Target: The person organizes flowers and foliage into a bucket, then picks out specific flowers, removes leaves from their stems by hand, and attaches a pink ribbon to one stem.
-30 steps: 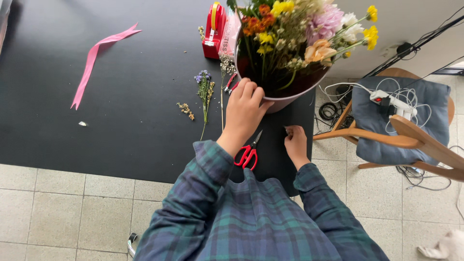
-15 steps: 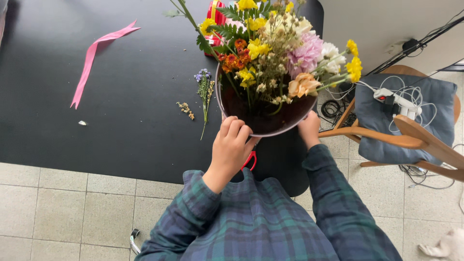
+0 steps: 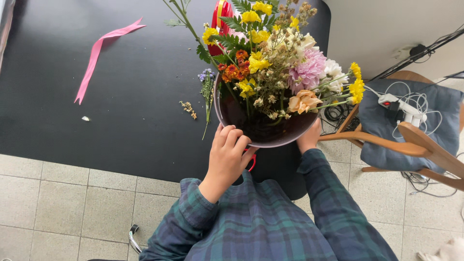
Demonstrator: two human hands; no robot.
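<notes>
Fingers of the left hand (image 3: 228,157) curl against the near rim of the round pink bucket (image 3: 270,140) of mixed flowers (image 3: 278,63); the right hand (image 3: 308,138) presses its far side, finger posture hidden. Red-handled scissors (image 3: 251,162) lie beneath the bucket, on the black table (image 3: 121,121); a pink ribbon (image 3: 99,55) lies well left of the bucket.

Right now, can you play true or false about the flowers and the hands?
1. Both hands hold the pot of flowers. True: left hand, right hand.
2. The ribbon is blue. False: it is pink.
3. The ribbon lies inside the pot. False: it lies on the black table, apart.
4. A chair with cables stands at the right. True.
</notes>
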